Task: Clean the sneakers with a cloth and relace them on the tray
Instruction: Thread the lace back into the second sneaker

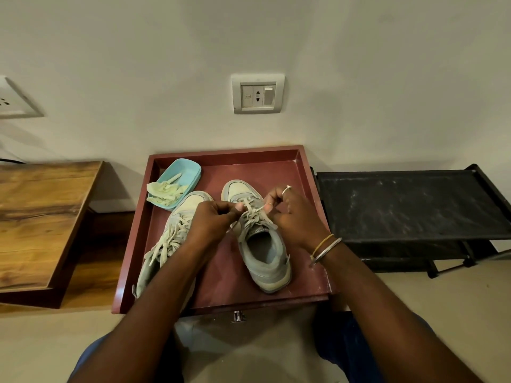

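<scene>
Home, by the look of it: a room corner seen from low down. Plain painted wall [359, 78] with a domestic switch-and-socket plate [257, 94], and a second socket plate [13, 98] far left. Wood-grain table [41, 217] on the left, black shoe rack [401, 203] on the right, pale floor [442, 313]. Worn sneakers [265, 266] sit on a maroon tray [226, 153] between them.

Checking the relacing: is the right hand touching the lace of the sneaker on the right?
Touching. The head view shows the right hand pinching the lace just above the sneaker; the left hand pinches the lace too.
</scene>
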